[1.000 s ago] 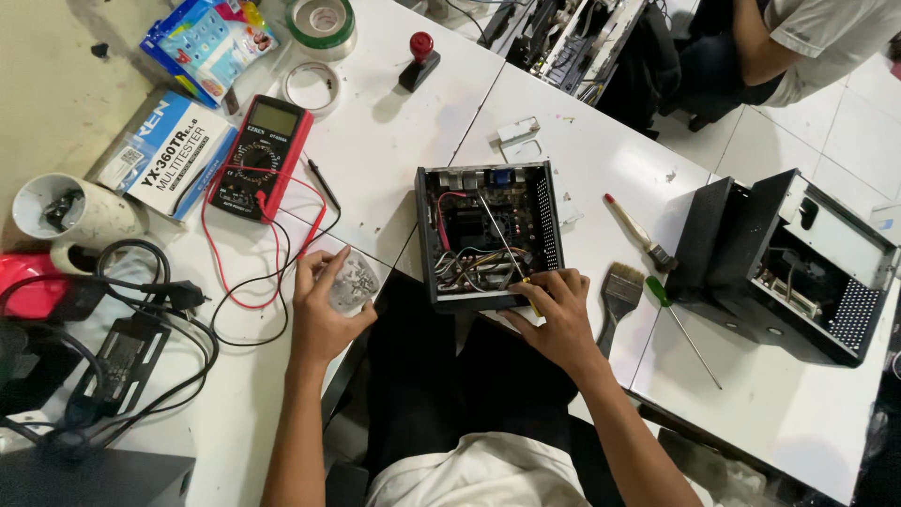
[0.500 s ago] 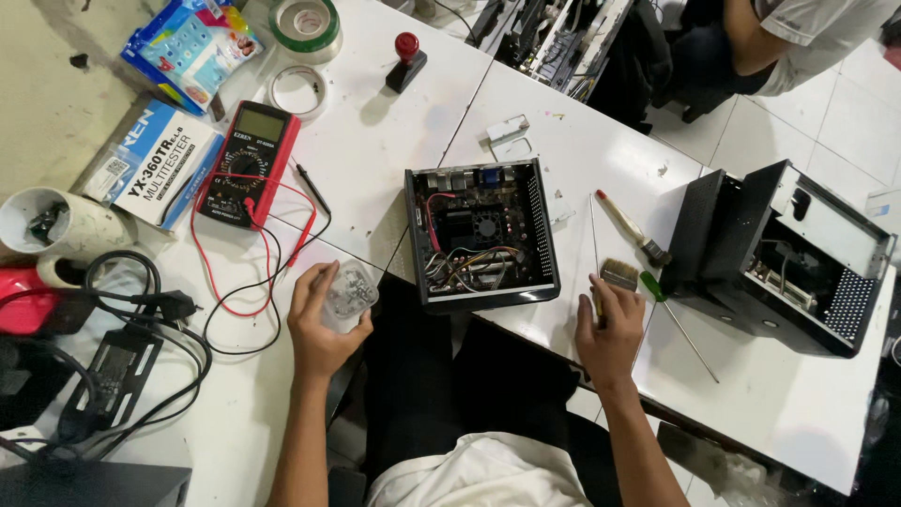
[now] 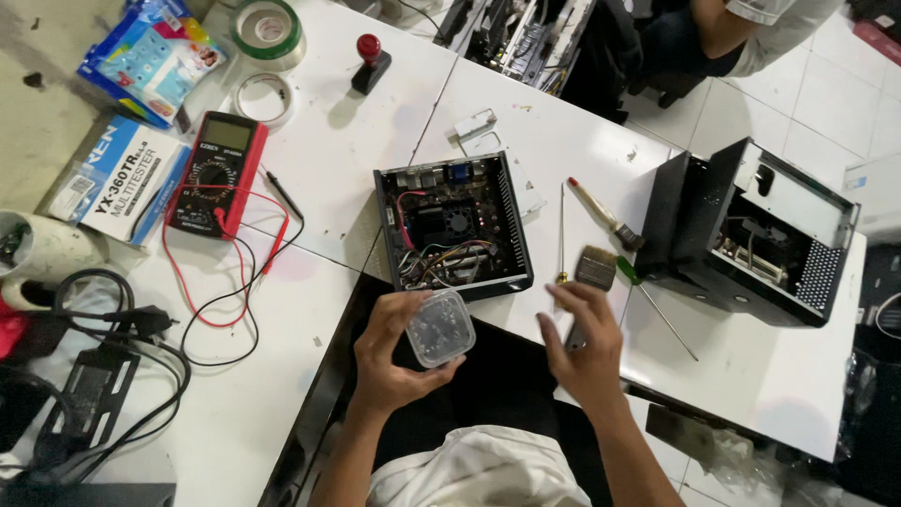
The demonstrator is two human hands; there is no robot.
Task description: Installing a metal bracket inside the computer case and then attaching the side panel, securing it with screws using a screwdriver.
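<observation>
My left hand holds a small clear plastic box with small parts inside, raised over my lap just below the open black computer case. The case shows a board, a fan and coloured wires. My right hand lies with fingers apart over the handle of a flat paintbrush on the white table, to the right of the case. A thin screwdriver lies right beside that hand's fingertips.
A second brush, a green-handled screwdriver and another open black case lie to the right. A red multimeter with leads, a blue box, tape rolls, and cables with a power adapter fill the left. Another person sits at the top.
My left hand has lifted the clear box from the table's left part to in front of the case. My right hand has left the case's front edge and moved right onto the flat brush.
</observation>
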